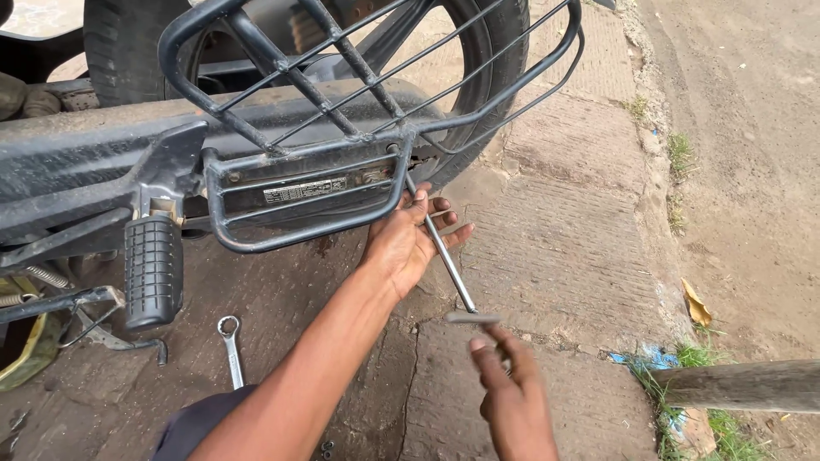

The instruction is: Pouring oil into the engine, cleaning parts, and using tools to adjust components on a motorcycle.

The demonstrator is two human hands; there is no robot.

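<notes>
A long metal T-handle wrench runs from a bolt on the black motorcycle side guard frame down toward me. My left hand reaches in from the lower left, fingers spread around the upper shaft just below the guard. The wrench's crossbar handle is touched by the fingertips of my right hand, low in the view. The motorcycle's rear wheel stands behind the guard.
A ribbed black footpeg hangs at left. A ring spanner lies on the oil-stained concrete below it. A wooden post lies at lower right beside grass, a dry leaf and a dirt road.
</notes>
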